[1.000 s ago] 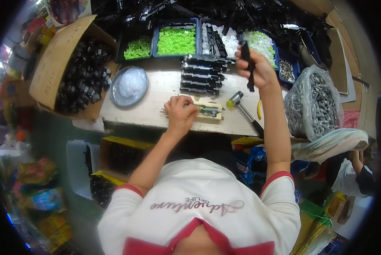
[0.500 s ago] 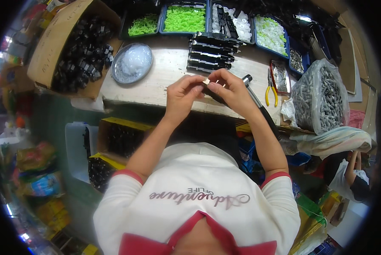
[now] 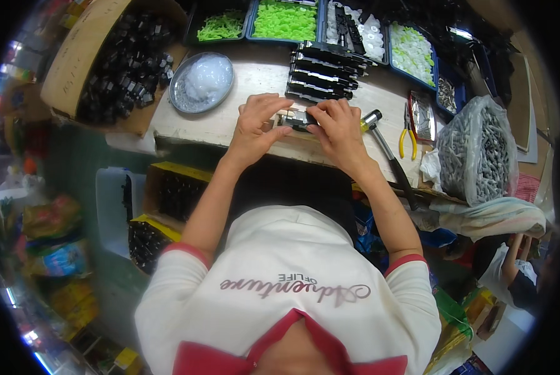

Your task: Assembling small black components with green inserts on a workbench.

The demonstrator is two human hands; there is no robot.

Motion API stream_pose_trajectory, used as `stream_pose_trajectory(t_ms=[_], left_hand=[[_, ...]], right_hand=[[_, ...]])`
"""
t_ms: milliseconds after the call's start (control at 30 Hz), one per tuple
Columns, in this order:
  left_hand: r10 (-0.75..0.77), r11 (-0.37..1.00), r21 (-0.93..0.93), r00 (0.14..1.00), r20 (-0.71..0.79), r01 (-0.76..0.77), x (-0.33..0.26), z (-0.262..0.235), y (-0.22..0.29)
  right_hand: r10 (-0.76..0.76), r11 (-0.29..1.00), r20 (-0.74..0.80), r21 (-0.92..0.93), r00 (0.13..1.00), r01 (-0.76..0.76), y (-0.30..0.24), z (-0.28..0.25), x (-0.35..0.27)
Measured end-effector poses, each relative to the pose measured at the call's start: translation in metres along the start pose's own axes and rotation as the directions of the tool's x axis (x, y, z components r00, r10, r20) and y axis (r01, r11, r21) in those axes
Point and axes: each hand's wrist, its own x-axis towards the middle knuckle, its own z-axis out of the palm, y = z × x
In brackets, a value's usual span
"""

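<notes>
a small black assembly [image 3: 298, 119] is lying at the near edge of the pale worktable [image 3: 252, 72], between the two hands and straight in front of the body, probably so that both can be working on it at close range. the right hand [image 3: 340, 130] is closing over its right end, the fingers bunching together on the far side and the thumb pressing from the near side; this grip is seemingly keeping the piece steady. the left hand [image 3: 258, 127] is staying loose, its thumb and forefinger standing apart around the left end, presumably leaving that part visible; whether the thumb tip is touching, i cannot tell.

just beyond, similar black assemblies [image 3: 322, 74] are lying side by side in a row, perhaps for easy counting. a hammer [image 3: 389, 152] is resting just right of the right hand, its handle pointing toward the near edge, likely for quick grasping. yellow-handled pliers [image 3: 407, 127] are lying farther right. a round dish [image 3: 181, 97] is sitting on the left, holding a whitish, translucent mass. on the far side, a tray of green pieces [image 3: 285, 20] is standing among others, apparently sorting small parts within reach.
</notes>
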Motion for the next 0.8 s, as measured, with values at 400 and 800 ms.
stream_pose_trajectory(t_ms=[400, 800], left_hand=[[0.022, 0.975, 0.222, 0.999, 0.031, -0.028, -0.006, 0.005, -0.027], [-0.001, 0.937, 0.345, 0.983, 0.182, -0.062, 0.007, 0.000, -0.017]], right_hand=[[-0.050, 0.997, -0.020, -0.051, 0.999, 0.049, 0.001, 0.025, -0.002], [0.017, 0.999, 0.021, -0.036, 1.000, -0.016, 0.002, 0.017, -0.008]])
